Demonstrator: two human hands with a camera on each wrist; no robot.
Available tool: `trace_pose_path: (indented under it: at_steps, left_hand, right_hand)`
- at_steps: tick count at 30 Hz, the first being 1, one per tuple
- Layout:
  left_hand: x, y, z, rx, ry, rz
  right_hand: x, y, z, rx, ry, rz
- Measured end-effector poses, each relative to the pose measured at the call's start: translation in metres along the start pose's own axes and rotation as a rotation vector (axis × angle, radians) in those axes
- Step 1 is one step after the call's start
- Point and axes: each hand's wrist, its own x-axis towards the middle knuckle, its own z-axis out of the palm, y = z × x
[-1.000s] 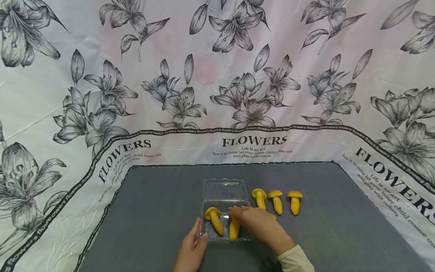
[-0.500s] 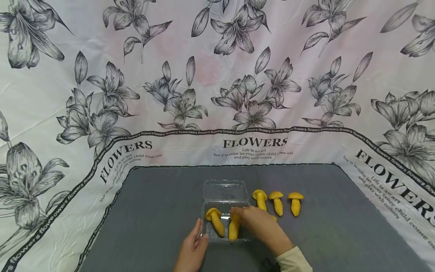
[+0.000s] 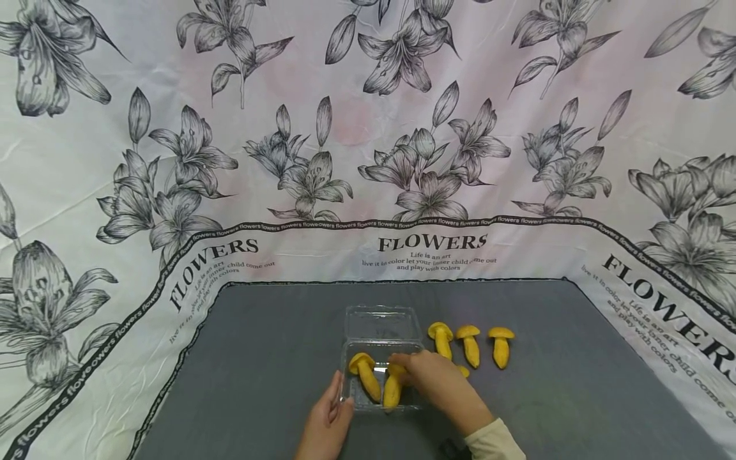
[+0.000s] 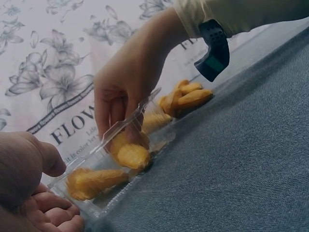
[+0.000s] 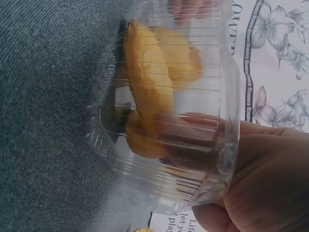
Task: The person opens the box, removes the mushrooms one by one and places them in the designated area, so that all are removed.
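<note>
A clear plastic clamshell container (image 3: pixel 376 407) stands on the grey tabletop with its lid (image 3: pixel 381 324) folded back. My left hand (image 3: pixel 326 418) holds its left wall between thumb and fingers. Inside, on the left, lies a yellow mushroom (image 3: pixel 365 378), its cap toward the back. My right hand (image 3: pixel 445 386) reaches over the right side and grips a second yellow mushroom (image 3: pixel 392 392) near the cap. Through the clear wall in the right wrist view, the fingers (image 5: pixel 183 140) touch this mushroom (image 5: pixel 149 72) around its cap end. Part of the cap is hidden behind them.
Right of the container lie three more yellow mushrooms in a row: one nearest (image 3: pixel 441 340), a middle one (image 3: pixel 469 347) and a far one (image 3: pixel 501 348). Another yellow piece (image 3: pixel 463 370) shows partly behind the right wrist. A flower-printed cloth (image 3: pixel 431 249) borders the table's back.
The right hand's fingers have curled in on the mushroom, and its stem end has shifted slightly left. The left hand stays on the container. The view has tilted up a little.
</note>
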Motion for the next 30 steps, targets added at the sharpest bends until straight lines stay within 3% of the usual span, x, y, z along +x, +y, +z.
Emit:
trace_pose_path:
  at_steps: [6,15,24,30]
  left_hand:
    - [0.0009,0.0016,-0.0010,0.001,0.004,-0.017]
    - [-0.0019,0.0000,0.0005,-0.013,0.017,0.007]
    - [-0.0028,-0.0006,0.0032,-0.013,0.017,-0.008]
    - [-0.0057,-0.0030,0.0061,-0.027,0.028,0.016]
  right_hand:
    - [0.0027,0.0000,0.0008,0.027,-0.017,0.018]
    - [0.0032,0.0004,0.0017,0.037,-0.031,0.040]
    - [0.0003,0.0040,0.0025,0.131,0.015,0.026]
    - [-0.0012,0.0083,0.0061,0.170,0.063,-0.008]
